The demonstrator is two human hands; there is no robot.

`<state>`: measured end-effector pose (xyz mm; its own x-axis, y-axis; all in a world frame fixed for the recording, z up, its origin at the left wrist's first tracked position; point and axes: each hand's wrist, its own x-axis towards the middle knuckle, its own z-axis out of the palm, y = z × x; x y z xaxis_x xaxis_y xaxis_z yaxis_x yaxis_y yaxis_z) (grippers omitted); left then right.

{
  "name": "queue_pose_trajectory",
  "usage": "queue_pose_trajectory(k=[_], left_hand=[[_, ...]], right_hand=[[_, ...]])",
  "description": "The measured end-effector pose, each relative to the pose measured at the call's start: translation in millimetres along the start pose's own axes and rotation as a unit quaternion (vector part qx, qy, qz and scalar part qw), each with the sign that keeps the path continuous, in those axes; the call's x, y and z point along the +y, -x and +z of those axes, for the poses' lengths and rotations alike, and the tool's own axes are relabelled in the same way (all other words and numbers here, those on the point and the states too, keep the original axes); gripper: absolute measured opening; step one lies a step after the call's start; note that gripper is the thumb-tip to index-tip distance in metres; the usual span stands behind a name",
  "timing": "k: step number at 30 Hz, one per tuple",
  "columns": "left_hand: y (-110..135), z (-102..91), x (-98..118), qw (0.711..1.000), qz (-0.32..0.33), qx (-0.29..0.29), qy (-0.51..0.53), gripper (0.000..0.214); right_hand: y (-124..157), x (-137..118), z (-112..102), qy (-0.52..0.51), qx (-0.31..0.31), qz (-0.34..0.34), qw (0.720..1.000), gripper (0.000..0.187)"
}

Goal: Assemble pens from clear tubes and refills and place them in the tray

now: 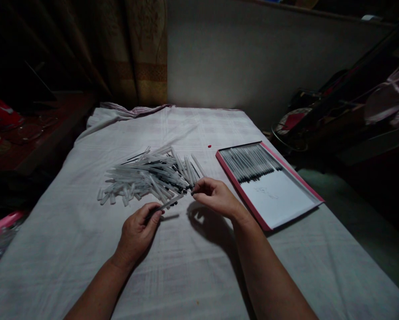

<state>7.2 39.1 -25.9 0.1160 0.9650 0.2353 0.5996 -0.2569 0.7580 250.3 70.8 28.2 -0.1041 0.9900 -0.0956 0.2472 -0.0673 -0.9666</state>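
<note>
My left hand [141, 226] is closed around a slim translucent pen barrel [170, 202], which points up and to the right. Just above it lies a loose pile of pen parts [146, 173]: clear tubes, short clear caps and thin black pieces. My right hand [212, 194] is pinched at the pile's right edge. Something small and dark shows at its fingertips, too small to name. To the right, a shallow box with pink-red sides [244, 198] holds a row of pens [251, 162] laid side by side, their black ends toward me.
A pale checked cloth [182, 271] covers the table. A small red bit [209, 146] lies beyond the pile. Behind the table are a curtain [149, 53] and a grey wall [226, 58]. A dark red side table [52, 129] stands at the left.
</note>
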Motion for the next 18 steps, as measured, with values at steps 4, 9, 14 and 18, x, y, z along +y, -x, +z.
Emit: queue_pose_trajectory(k=[4,9,14,18], left_hand=[[1,0.7,-1,1.0,0.011,0.002,-0.011,0.029],[1,1.4,-1,1.0,0.018,0.004,-0.011,0.029],[1,1.9,-2,0.999,0.031,0.01,-0.018,0.031],[1,2.2,-3,0.999,0.043,0.011,-0.009,0.032]], right_hand=[[-1,2,14,-0.084,0.0,-0.01,0.996,0.01],[-1,3,19,-0.106,0.002,-0.02,0.994,0.012],[-1,8,16,-0.064,-0.004,-0.061,0.996,0.016],[-1,10,14,-0.035,-0.006,-0.083,0.996,0.017]])
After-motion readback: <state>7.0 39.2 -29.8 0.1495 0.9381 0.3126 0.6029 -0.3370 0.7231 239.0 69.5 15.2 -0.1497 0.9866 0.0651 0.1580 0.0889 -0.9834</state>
